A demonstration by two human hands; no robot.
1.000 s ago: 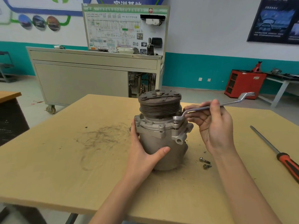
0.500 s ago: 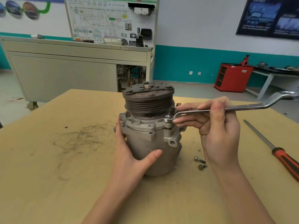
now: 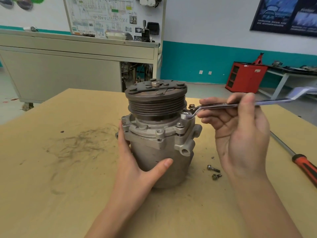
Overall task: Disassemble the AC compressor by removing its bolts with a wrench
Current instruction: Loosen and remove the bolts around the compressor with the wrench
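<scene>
The compressor [image 3: 154,152] stands upright in the middle of the table [image 3: 51,186], with its dark wheel [image 3: 156,102] on top. The wheel has grooves all round it. The ring end of the wrench [image 3: 223,105] sits over a bolt [image 3: 186,115] on the rim of the grey body, on the right side just under the wheel. A second bolt [image 3: 191,106] sticks up just behind the ring end. The wrench handle runs out to the right, nearly level, and its far end is blurred.

The right hand [image 3: 240,134] is clamped on the wrench handle, thumb on top and fingers curled under it. The left hand [image 3: 135,169] grips the body of the compressor low on its left side. The thumb lies across the front and the fingers go round the back where I cannot see them.

Two loose bolts [image 3: 213,168] lie on the table just right of the compressor, close together. Further right lies a screwdriver [image 3: 303,165] with a red and black handle, well apart from them. Dark scratchy marks [image 3: 80,143] cover the table to the left.

Behind the table stands a long grey cabinet [image 3: 60,74] with a chart board [image 3: 111,16] on it. A red box [image 3: 245,77] sits by the blue-green and white wall
</scene>
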